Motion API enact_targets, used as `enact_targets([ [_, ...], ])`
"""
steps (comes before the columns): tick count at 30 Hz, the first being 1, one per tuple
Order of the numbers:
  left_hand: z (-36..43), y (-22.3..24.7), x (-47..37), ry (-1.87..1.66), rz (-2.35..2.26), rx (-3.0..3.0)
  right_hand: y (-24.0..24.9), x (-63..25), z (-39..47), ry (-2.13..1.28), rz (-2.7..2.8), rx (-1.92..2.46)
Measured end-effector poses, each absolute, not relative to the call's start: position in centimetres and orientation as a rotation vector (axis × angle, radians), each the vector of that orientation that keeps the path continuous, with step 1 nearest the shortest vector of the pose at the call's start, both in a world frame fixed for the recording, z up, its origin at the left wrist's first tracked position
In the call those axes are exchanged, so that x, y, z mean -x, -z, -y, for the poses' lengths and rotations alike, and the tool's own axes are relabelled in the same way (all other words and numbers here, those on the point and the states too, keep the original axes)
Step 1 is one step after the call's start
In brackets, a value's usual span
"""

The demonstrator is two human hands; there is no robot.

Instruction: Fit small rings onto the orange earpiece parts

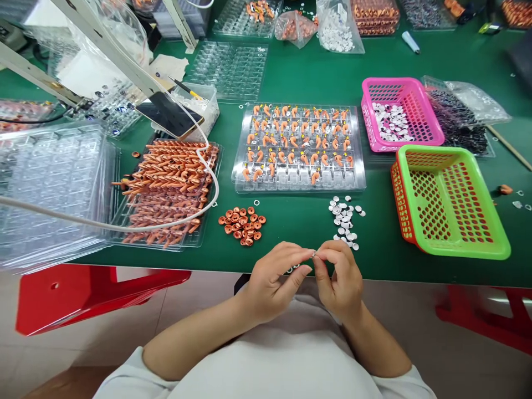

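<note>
My left hand (276, 280) and my right hand (339, 277) meet at the table's front edge. Between their fingertips is a tiny pale piece (314, 254), too small to make out clearly. My right thumb and index finger pinch it, while my left index fingertip touches it and my left thumb stands apart below. Several pale rings (293, 269) show behind my left hand. Ahead of the hands lie a pile of copper-coloured cups (245, 223) and a scatter of white caps (344, 220). Beyond them, a clear tray (299, 147) holds rows of orange curved parts.
At the left are a tray of copper-coloured parts (168, 191), stacked clear trays (54, 188), a phone (172, 113) and a white cable (166, 226). A pink basket (399, 86) with white caps and a green basket (494, 221) stand right. Red stools (78, 293) are below.
</note>
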State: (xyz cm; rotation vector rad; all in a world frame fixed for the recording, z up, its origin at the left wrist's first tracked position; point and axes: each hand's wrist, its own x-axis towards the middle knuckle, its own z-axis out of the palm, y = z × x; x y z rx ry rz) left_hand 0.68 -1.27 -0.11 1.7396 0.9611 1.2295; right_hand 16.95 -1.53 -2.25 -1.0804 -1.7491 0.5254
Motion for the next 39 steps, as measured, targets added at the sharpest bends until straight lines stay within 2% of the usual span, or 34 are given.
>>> enact_targets([
  [11,1.2,0.0,-0.6,-1.013,-1.116,-1.539,2.6,-16.7,1.5,-0.462,1.796,1.085],
  [18,1.6,0.4,-1.1,-1.178,-0.988,-1.711,2.2,-16.7,1.5,-0.43,1.801,1.067],
  [24,1.6,0.5,-1.0,-1.178,-0.977,-1.773,2.3,-16.7,1.3,-0.459,1.78,1.063],
  [27,0.9,0.2,-0.3,-1.088,-0.936,-1.67,2.3,-17.4,1.1,-0.652,1.717,1.055],
  [31,-0.1,-0.5,0.5,-0.876,-0.898,-1.393,2.3,-18.3,1.0,-1.251,1.433,0.926],
  [33,-0.4,-0.7,0.4,-0.854,-0.906,-1.261,2.6,-18.4,1.0,-1.431,1.278,0.813],
  [36,-0.5,-0.6,0.0,-0.814,-0.91,-1.093,3.2,-18.2,0.9,-1.503,1.181,0.74],
  [39,-0.6,-0.6,-0.2,-0.762,-0.915,-1.033,3.6,-18.1,1.0,-1.439,1.236,0.744],
])
